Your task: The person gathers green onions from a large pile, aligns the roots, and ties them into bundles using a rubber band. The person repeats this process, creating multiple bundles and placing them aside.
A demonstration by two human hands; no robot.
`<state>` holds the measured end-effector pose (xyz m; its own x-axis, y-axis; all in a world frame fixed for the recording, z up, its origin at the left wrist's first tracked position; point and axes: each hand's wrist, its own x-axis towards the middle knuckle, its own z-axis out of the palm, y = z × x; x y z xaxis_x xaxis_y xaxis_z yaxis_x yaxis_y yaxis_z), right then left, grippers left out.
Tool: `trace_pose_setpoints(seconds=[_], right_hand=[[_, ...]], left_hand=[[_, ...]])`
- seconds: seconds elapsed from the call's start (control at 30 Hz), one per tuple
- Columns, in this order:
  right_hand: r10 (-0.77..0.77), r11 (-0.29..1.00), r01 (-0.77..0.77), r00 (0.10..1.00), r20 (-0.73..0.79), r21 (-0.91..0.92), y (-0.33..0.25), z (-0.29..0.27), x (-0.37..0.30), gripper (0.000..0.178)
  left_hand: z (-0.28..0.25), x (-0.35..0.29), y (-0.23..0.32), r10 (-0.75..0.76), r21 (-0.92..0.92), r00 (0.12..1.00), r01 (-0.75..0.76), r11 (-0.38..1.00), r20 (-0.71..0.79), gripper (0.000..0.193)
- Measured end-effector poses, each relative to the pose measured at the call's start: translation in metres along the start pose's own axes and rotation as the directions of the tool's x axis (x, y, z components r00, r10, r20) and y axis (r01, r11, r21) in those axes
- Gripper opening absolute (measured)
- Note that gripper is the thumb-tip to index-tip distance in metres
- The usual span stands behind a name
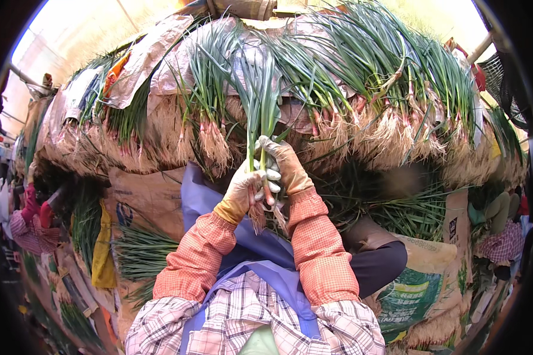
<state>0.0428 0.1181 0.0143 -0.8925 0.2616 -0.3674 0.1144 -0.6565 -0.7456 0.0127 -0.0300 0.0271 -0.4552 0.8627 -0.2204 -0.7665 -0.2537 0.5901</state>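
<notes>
Two or so spring onions [264, 100] stand upright between my gloved hands, green leaves up and pinkish stems and roots hanging down. Around the lower stems, on the left, wrap the fingers of my left hand [243, 188]. My right hand [283, 163] closes on the same stems slightly higher, its thumb and forefinger pressed to them. Both gloves are pale and stained yellow-brown. Just beyond my hands, a long heap of spring onions [391, 65] lies with its pale, stringy roots facing me.
Crinkled plastic sacks [154, 65] partly cover the heap. On the left, a bunch of green leaves [142, 245] lies on a brown sheet, near a yellow cloth [103, 251]. A printed green sack [411, 296] lies at right. Other people sit at both edges, a checked sleeve [32, 231] showing at left.
</notes>
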Motion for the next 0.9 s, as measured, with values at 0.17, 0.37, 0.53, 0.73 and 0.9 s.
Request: trace_pose_setpoints(seconds=[0.17,0.37,0.53,0.73,0.9], right_hand=[[-0.108,0.99,0.111,0.993,-0.039,0.082,0.008,-0.003,-0.023,0.031],[-0.306,0.942,0.32,0.942,-0.139,0.097,0.022,-0.019,-0.047,0.019],[-0.379,0.925,0.379,0.925,-0.025,-0.019,-0.002,-0.018,-0.075,0.033],[-0.183,0.978,0.175,0.981,-0.063,-0.116,-0.025,-0.012,-0.068,0.03],[-0.213,0.949,0.208,0.977,0.004,-0.235,-0.035,-0.076,-0.117,0.038]], left_hand=[[-0.005,0.015,-0.023,0.185,-0.052,0.968,-0.196,0.979,-0.17,0.021],[-0.002,0.023,-0.038,0.235,-0.057,0.958,-0.247,0.967,-0.166,0.007],[0.015,0.022,-0.045,0.272,0.008,0.931,-0.279,0.96,-0.243,0.008],[0.007,0.016,-0.061,0.176,0.167,0.972,-0.15,0.975,-0.155,0.021],[0.005,0.023,0.003,0.253,0.145,0.967,-0.245,0.959,-0.041,0.021]])
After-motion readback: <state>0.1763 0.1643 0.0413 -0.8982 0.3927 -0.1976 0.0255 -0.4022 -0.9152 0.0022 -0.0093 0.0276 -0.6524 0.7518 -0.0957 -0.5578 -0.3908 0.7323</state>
